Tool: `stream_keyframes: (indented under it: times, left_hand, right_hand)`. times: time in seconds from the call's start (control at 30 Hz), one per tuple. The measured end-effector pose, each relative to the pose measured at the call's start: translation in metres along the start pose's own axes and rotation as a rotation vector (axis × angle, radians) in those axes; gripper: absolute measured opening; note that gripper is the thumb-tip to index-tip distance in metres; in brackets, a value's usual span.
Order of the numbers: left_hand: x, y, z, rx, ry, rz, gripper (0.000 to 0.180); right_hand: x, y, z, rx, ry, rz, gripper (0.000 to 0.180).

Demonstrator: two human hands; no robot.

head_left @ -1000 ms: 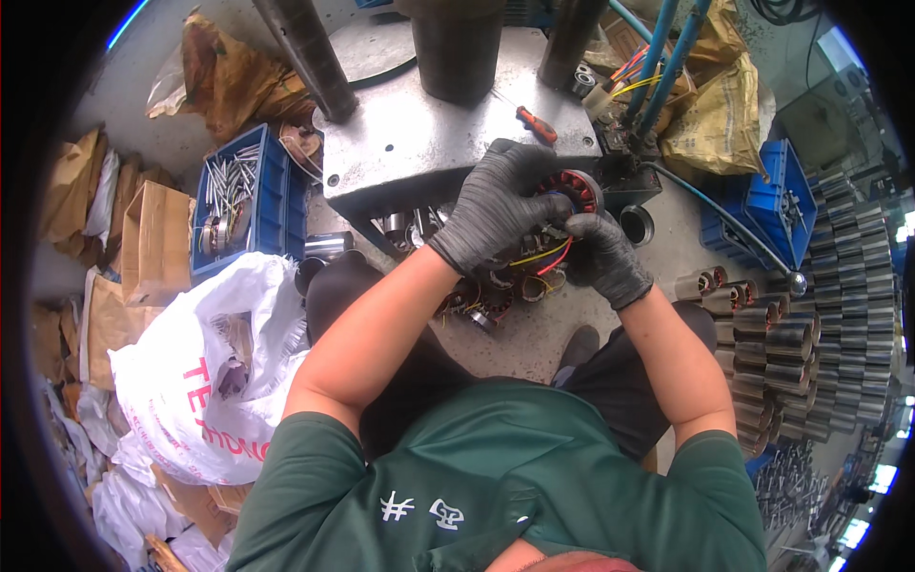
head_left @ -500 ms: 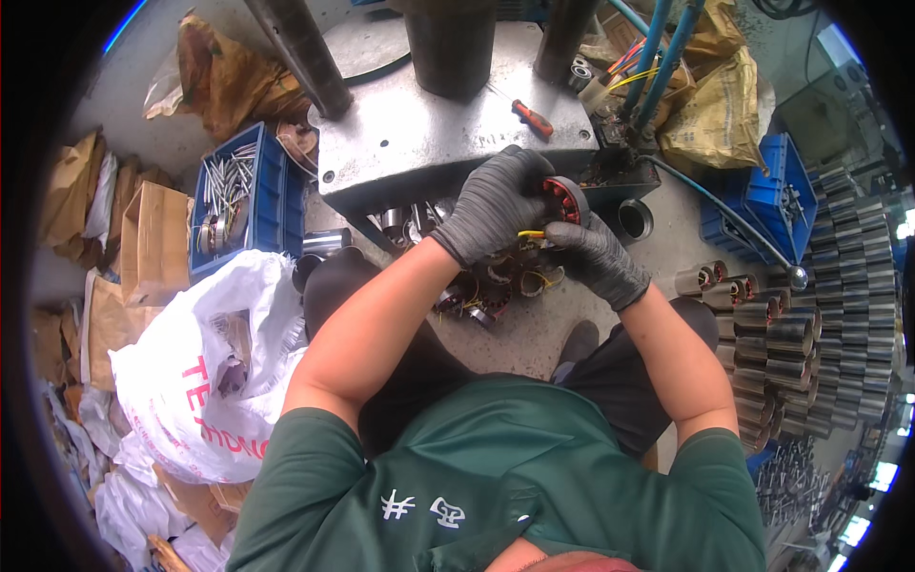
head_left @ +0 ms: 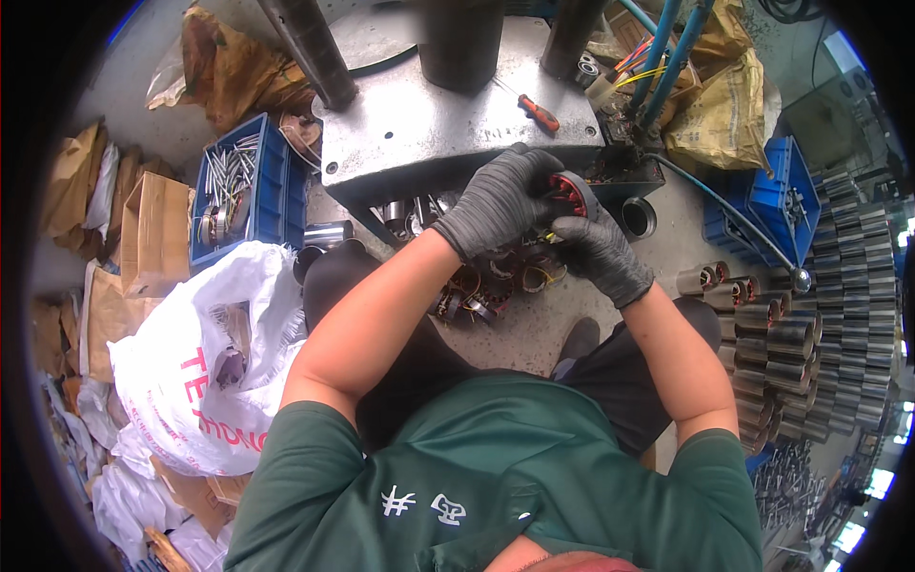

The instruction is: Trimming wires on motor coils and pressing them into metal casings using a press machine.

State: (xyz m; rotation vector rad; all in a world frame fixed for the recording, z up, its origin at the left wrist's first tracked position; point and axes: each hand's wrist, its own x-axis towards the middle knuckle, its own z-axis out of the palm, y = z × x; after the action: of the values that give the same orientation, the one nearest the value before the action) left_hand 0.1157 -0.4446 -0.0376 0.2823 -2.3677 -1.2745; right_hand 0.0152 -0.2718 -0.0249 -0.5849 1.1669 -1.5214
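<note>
Both my gloved hands hold a motor stator [head_left: 589, 198], a dark metal ring with red windings inside, just before the front edge of the press. My left hand [head_left: 500, 205] grips its left side with bent fingers. My right hand [head_left: 604, 257] closes on its lower right side, thumb near the rim. A bit of yellow wire shows between the hands; where it leads is hidden. Under my hands, more stators [head_left: 479, 286] with loose wires lie on the floor. A screwdriver [head_left: 539, 114] with an orange-red handle rests on the press's steel plate [head_left: 410, 143].
Dark press columns [head_left: 310, 48] rise from the plate. At left stand a blue crate [head_left: 276, 191] of metal shafts, a cardboard box [head_left: 157, 238] and a white woven sack [head_left: 181, 381]. Rows of metal cylinders [head_left: 848, 315], a blue crate [head_left: 786, 191] and a hose lie at right.
The stator has turned, so its red-wound inside faces me more. The yellow wires beside my right thumb are now mostly hidden. My right hand has shifted slightly around the ring.
</note>
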Motion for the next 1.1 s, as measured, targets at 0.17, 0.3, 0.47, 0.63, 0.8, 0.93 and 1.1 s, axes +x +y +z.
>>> stream_keyframes:
  times: [0.17,0.3,0.47,0.63,0.8,0.93,1.1]
  left_hand:
    - [0.001,0.02,-0.004,0.208,-0.012,0.003,0.051]
    - [-0.001,0.02,0.002,0.299,0.03,-0.075,0.046]
    - [-0.001,0.027,0.005,0.364,0.07,-0.065,0.045]
    - [0.003,0.006,0.013,-0.044,0.15,0.066,0.059]
    - [-0.013,0.043,-0.005,-0.603,0.045,-0.057,0.074]
    - [-0.024,0.042,0.014,-0.811,0.076,0.078,0.099]
    - [-0.016,0.076,0.03,-0.573,0.257,0.065,0.115]
  right_hand:
    - [-0.004,0.004,-0.002,-0.128,-0.004,-0.042,0.08]
    - [-0.001,0.016,-0.001,-0.217,0.089,-0.105,0.104]
    - [-0.001,0.014,0.002,-0.282,0.145,-0.094,0.113]
    - [-0.002,0.001,0.002,-0.054,0.099,-0.047,0.106]
    - [-0.01,-0.025,-0.002,0.116,-0.035,-0.117,0.093]
    - [-0.008,-0.033,0.013,0.32,-0.157,-0.179,0.072]
    - [-0.001,-0.03,0.017,0.503,-0.232,-0.212,0.065]
